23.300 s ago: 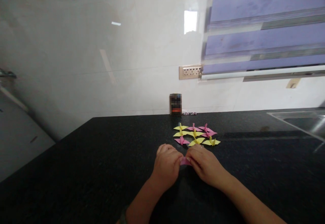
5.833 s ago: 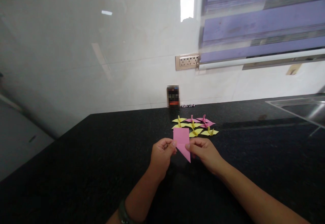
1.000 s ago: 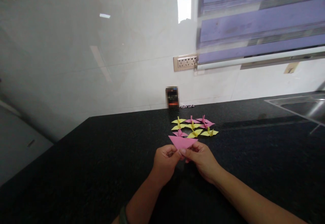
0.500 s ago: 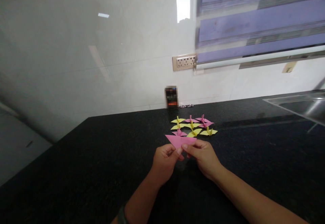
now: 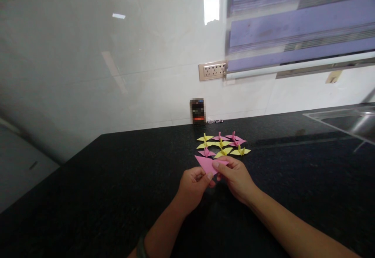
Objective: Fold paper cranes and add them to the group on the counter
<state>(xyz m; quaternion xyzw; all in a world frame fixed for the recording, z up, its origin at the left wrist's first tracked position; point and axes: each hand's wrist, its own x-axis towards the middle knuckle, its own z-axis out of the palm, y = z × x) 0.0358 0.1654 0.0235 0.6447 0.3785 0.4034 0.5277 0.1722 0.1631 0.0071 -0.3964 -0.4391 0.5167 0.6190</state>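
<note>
A piece of pink paper (image 5: 206, 164), folded into a triangle, is held above the counter between both hands. My left hand (image 5: 193, 184) pinches its lower tip between thumb and fingers. My right hand (image 5: 234, 176) grips its right side, thumb lying on the front face and fingers behind. Just beyond the paper stand several folded paper cranes in loose rows, among them a pink crane (image 5: 206, 152) and a yellow crane (image 5: 224, 152). The far right corner of the held paper is partly covered by my right fingers.
The black countertop (image 5: 117, 180) runs back to a pale tiled wall (image 5: 164, 94). A small blurred-out box (image 5: 198, 111) stands against the wall, beside a beaded strand (image 5: 215, 121). At the right is a metal sink (image 5: 359, 125); above hangs a purple striped blind (image 5: 293, 27).
The pink paper has shifted slightly right and tilted. My right thumb has slid up along its face, while my left hand has moved a little to the right.
</note>
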